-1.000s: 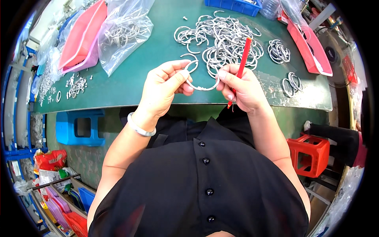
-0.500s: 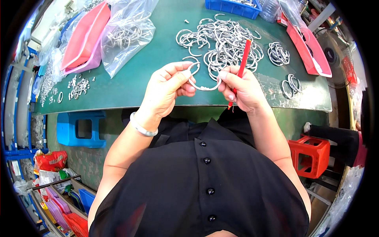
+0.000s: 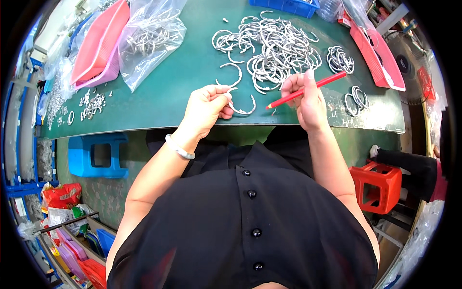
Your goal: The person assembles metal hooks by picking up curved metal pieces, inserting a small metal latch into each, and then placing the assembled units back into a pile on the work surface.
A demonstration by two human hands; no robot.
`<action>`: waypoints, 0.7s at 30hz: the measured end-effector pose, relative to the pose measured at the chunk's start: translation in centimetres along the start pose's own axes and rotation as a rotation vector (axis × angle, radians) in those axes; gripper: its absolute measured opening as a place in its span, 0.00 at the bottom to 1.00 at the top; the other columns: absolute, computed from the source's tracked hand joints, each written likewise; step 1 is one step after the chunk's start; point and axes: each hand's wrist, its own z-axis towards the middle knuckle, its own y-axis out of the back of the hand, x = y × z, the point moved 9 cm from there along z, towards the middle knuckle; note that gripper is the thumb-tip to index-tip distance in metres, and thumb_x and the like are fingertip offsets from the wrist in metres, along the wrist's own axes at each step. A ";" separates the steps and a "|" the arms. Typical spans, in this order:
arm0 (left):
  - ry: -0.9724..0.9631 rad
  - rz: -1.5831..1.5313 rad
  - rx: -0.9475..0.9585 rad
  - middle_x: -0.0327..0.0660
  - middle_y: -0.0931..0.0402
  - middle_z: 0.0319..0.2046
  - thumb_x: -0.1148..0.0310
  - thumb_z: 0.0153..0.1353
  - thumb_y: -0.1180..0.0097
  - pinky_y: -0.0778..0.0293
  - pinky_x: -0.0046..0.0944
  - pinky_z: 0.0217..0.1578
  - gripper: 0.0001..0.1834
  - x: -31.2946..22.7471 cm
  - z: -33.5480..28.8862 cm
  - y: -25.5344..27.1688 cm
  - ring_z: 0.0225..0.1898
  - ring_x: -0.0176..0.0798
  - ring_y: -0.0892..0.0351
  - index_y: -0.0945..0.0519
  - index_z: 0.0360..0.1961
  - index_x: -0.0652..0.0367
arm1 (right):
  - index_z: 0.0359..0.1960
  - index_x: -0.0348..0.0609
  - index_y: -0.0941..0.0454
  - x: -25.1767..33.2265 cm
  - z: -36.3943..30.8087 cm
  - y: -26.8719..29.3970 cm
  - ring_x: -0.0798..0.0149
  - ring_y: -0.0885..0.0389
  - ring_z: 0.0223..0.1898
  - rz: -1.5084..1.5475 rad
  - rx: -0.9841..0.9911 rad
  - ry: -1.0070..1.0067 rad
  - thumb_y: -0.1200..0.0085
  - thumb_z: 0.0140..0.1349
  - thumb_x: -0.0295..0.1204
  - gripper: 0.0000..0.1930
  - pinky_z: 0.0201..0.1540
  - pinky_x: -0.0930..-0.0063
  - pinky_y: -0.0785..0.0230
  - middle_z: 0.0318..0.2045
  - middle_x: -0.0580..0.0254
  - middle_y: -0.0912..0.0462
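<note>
My left hand (image 3: 208, 107) pinches one end of an open silver bangle (image 3: 246, 111), a C-shaped metal cuff held over the table's near edge. In my right hand (image 3: 307, 101) lies a red pencil (image 3: 323, 83), its tip pointing left toward the bangle but apart from it. Another open cuff (image 3: 239, 76) rests on the table just beyond my left fingers. Farther off spreads a large tangled heap of similar silver cuffs (image 3: 276, 45). To the right of the heap sit a small bundle of bangles (image 3: 340, 60) and a few looser bangles (image 3: 356, 100).
A clear bag of silver pieces (image 3: 153, 41) and a pink basket (image 3: 98, 45) stand at left, near small metal bits (image 3: 92, 105). A blue bin (image 3: 284, 7) is at the back, a red basket (image 3: 378, 58) at right. Blue (image 3: 98, 156) and red stools (image 3: 378, 188) stand below.
My right hand has let go of the bangle and swung the pencil from nearly upright to slanting, tip leftward. My left hand keeps the bangle, now slightly lower.
</note>
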 end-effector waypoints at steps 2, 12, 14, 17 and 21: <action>-0.001 0.036 -0.002 0.40 0.26 0.23 0.74 0.55 0.50 0.29 0.27 0.22 0.11 0.0 0.1 -0.2 0.20 0.30 0.27 0.29 0.39 0.69 | 0.25 0.39 0.28 -0.7 -0.8 0.4 0.77 0.34 0.16 -0.041 0.059 -0.023 0.76 0.62 0.54 0.31 0.19 0.85 0.45 0.16 0.66 0.29; 0.043 0.122 -0.018 0.38 0.27 0.21 0.73 0.55 0.50 0.30 0.25 0.23 0.11 0.0 0.3 -0.3 0.20 0.28 0.28 0.28 0.39 0.68 | 0.23 0.38 0.28 -1.0 -3.2 -1.5 0.77 0.29 0.20 -0.189 0.122 0.045 0.44 0.53 0.30 0.09 0.24 0.85 0.36 0.19 0.65 0.24; 0.056 0.122 -0.016 0.39 0.27 0.21 0.73 0.55 0.50 0.30 0.25 0.23 0.11 0.0 0.3 -0.3 0.20 0.28 0.28 0.28 0.39 0.68 | 0.22 0.38 0.28 -0.9 -3.3 -1.5 0.77 0.29 0.21 -0.209 0.117 0.041 0.44 0.52 0.30 0.09 0.24 0.85 0.36 0.19 0.65 0.24; 0.065 0.123 -0.013 0.39 0.27 0.21 0.74 0.55 0.50 0.30 0.25 0.23 0.11 0.1 0.3 -0.3 0.20 0.28 0.27 0.27 0.39 0.68 | 0.22 0.38 0.28 -1.0 -3.3 -1.5 0.77 0.29 0.21 -0.234 0.112 0.046 0.44 0.52 0.30 0.09 0.24 0.84 0.36 0.19 0.65 0.24; 0.074 0.124 -0.019 0.39 0.27 0.22 0.74 0.55 0.50 0.30 0.25 0.23 0.11 0.1 0.4 -0.2 0.20 0.28 0.27 0.27 0.39 0.68 | 0.22 0.37 0.28 -1.1 -3.2 -1.5 0.77 0.28 0.20 -0.243 0.102 0.048 0.44 0.52 0.31 0.10 0.23 0.84 0.36 0.19 0.65 0.24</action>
